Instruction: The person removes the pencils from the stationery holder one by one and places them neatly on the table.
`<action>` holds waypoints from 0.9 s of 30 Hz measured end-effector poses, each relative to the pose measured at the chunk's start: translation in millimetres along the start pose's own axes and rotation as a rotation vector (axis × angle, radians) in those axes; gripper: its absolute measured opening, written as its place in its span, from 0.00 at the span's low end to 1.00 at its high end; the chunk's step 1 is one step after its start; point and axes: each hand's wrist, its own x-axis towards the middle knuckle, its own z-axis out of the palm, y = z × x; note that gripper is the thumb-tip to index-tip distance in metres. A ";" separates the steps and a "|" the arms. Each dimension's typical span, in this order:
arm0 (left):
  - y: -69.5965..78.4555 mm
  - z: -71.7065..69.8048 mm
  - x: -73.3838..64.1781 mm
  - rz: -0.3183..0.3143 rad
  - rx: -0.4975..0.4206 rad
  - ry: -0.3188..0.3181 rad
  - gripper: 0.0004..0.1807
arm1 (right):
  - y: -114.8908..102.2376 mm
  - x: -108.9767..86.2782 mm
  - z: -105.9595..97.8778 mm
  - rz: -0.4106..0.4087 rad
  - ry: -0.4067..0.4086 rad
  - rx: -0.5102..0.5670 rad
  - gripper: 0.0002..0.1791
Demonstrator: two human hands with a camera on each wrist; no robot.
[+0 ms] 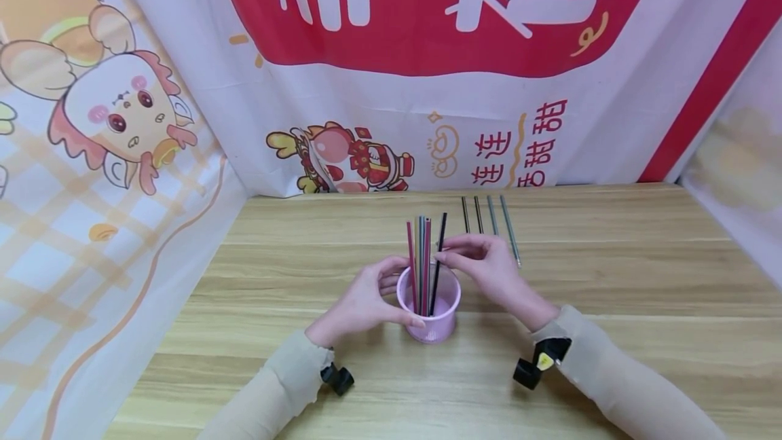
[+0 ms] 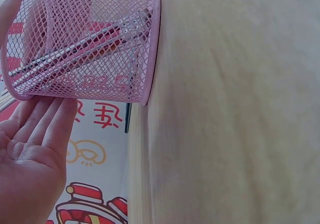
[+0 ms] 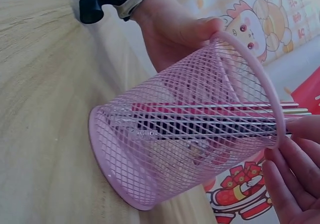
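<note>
My left hand (image 1: 363,297) grips a pink mesh pencil cup (image 1: 435,330) by its side, thumb near the rim. The cup stands upright on the wooden table, and its mesh wall (image 3: 165,184) fills much of the right wrist view. Several pencils (image 1: 421,243), with red, yellow and grey-blue ones among them, lean inside. At the cup's right rim, my right hand (image 1: 489,267) pinches a black pencil (image 1: 442,233) whose lower end is inside the cup. In the left wrist view, the left palm (image 2: 32,159) lies along the cup.
Behind the right hand, several pencils lie side by side on the table (image 1: 611,277), dark ones (image 1: 477,212) to the left and blue-grey ones (image 1: 507,219) to the right. A printed cloth (image 1: 379,87) hangs along the table's back edge, and another (image 1: 73,223) covers the left side.
</note>
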 end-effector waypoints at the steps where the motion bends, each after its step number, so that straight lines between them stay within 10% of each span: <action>1: -0.2 0.0 0.0 -0.003 0.003 0.004 0.48 | -0.4 0.1 -0.8 0.001 0.001 0.020 0.17; 27: -0.8 -0.6 -0.2 -0.022 0.016 0.008 0.50 | -18.1 1.1 -24.1 0.045 0.045 0.182 0.21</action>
